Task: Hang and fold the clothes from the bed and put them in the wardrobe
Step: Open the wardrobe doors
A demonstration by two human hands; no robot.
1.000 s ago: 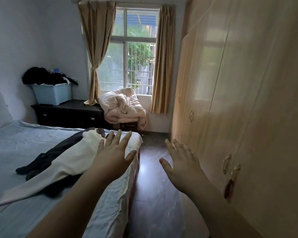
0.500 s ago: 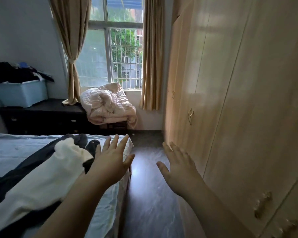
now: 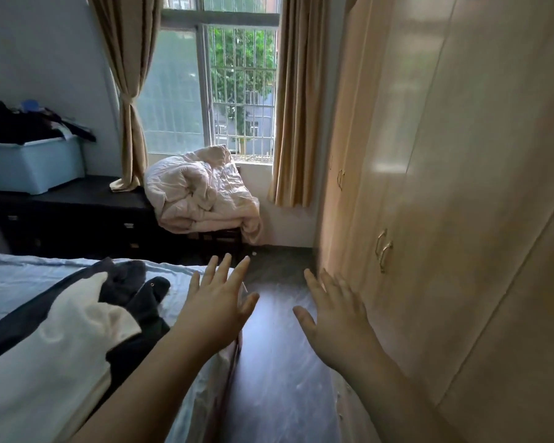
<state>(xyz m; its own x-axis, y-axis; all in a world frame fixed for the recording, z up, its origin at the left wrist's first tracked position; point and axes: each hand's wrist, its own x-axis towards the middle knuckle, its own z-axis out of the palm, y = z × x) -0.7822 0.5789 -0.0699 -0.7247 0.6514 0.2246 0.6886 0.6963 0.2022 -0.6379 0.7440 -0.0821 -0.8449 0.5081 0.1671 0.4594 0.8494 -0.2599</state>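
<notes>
Both hands are held out in front with nothing in them. The left hand (image 3: pixel 216 310) is spread wide, fingers straight and apart, over the near corner of the bed (image 3: pixel 20 279); the right hand (image 3: pixel 336 318) is likewise flat and open, fingers straight, over the dark floor (image 3: pixel 275 378) and just beside the wardrobe (image 3: pixel 445 219). Whether the right fingertips touch the wardrobe front cannot be told.

The clothes are found to the left of the left hand and a little nearer the body — a cream garment (image 3: pixel 64 340) lying across a dark garment (image 3: pixel 131 292), both loose and unfolded on the bed. The cream piece is close by the left forearm, though contact is not shown.

The task is judged to be at its very start: nothing has been lifted, folded or hung, and the wardrobe doors appear closed, their handles (image 3: pixel 383 249) beyond and to the right of the right hand. No hanger is seen.

For the next move either a garment would have to be gripped by the left hand, or a door handle reached by the right — the latter calling for a reach forward and upward. If the cream piece is taken first, it is likely to drag the dark one beneath it.
</notes>
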